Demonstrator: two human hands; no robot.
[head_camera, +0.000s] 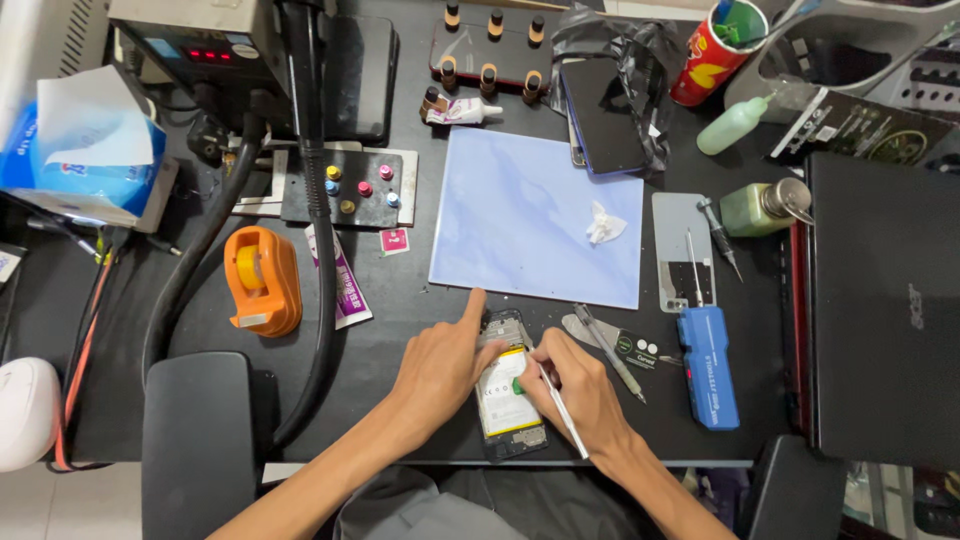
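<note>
the opened phone (508, 390) lies on the black counter (400, 310) below the blue mat (520, 215). left hand (440, 365) presses it flat, fingers spread; right hand (580, 390) pinches thin tweezers (562, 410). better keep tip low and steady.

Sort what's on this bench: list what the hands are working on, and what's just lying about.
In hand:
opened phone, steadied by left hand
tweezers, held in right hand

Lying about:
orange tape dispenser
blue mat
crumpled tissue
blue tool
green bottle
</note>
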